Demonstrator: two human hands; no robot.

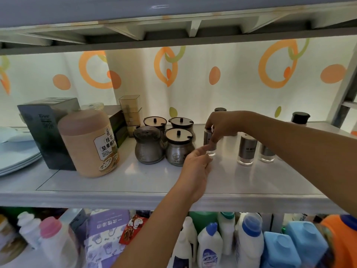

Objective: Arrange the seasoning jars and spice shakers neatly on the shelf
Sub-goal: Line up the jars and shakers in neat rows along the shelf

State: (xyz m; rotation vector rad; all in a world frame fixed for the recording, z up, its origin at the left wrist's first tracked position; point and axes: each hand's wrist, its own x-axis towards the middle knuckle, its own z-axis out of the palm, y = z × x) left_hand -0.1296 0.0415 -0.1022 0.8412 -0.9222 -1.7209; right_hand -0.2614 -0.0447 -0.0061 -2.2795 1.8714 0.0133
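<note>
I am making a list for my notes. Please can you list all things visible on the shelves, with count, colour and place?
seasoning jars: four, steel, dark lids, middle shelf centre
spice shakers: at least three, steel and clear, right of jars; one under the hands
dark-capped bottles: two, at the back right
large tub: one, peach, left of jars
dark box: one, behind tub
clear container: one, brownish, back
plates: stack, pale blue, far left
cleaning bottles: several, white, blue, orange, lower shelf
purple pack: one, lower shelf
left hand: at shaker base
right hand: on shaker top

Glossy shelf [135,182], brushed-metal seasoning jars [177,149]
</note>
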